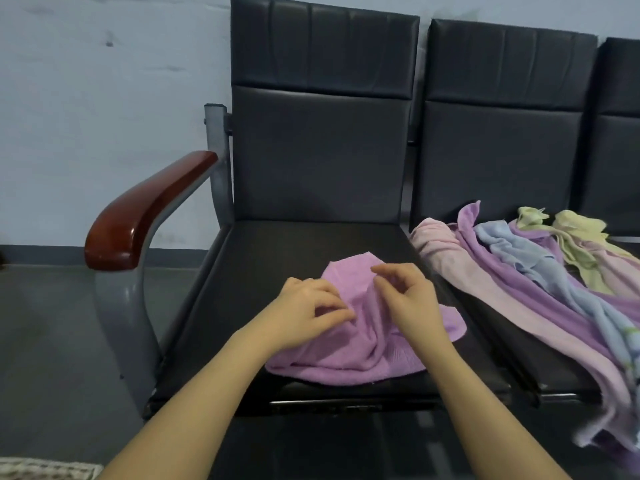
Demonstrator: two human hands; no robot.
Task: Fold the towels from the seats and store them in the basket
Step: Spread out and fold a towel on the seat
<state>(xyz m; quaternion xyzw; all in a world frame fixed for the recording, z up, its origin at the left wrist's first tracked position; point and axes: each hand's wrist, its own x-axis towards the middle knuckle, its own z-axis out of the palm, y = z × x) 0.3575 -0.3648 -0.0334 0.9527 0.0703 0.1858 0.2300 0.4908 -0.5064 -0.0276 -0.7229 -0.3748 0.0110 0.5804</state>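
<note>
A crumpled purple towel (360, 355) lies on the left black seat (263, 271). My left hand (304, 306) rests on its left side and pinches a ridge of the cloth between thumb and fingers. My right hand (408, 299) hovers over the towel's middle with fingers loosely curled; whether it holds cloth is unclear. Several more towels, pink (446, 258), purple (498, 282), blue (540, 265) and yellow (581, 244), lie in long strips across the neighbouring seat. A woven basket rim (45, 469) shows at the bottom left corner.
A red-brown armrest (145, 209) on a grey metal frame stands to the left of the seat. Black seat backs (322, 133) rise behind. Grey floor (52, 358) lies left of the chair, with a pale wall behind.
</note>
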